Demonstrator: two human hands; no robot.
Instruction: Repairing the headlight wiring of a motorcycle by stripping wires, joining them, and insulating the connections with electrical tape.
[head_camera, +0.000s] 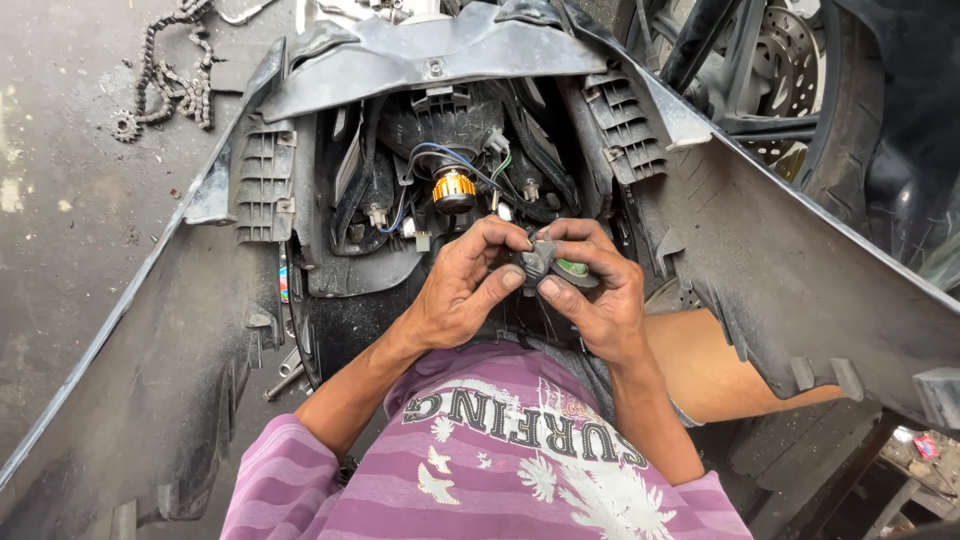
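A small dark grey plug connector (540, 256) with a green part is pinched between both hands in front of my chest. My left hand (462, 288) grips it from the left with thumb and fingers. My right hand (598, 290) holds it from the right, thumb pressed on its underside. Just beyond the hands sits a gold-coloured bulb (454, 190) with blue and black wires, mounted in the back of a headlight housing (450, 130). The housing lies inside a large black scooter front fairing (800, 270) turned inner side up across my lap.
A loose drive chain with a sprocket (165, 80) lies on the stained concrete floor at upper left. A motorcycle wheel with brake disc (800, 60) stands at upper right. A metal tool (285, 375) lies on the floor beside the fairing's left wing.
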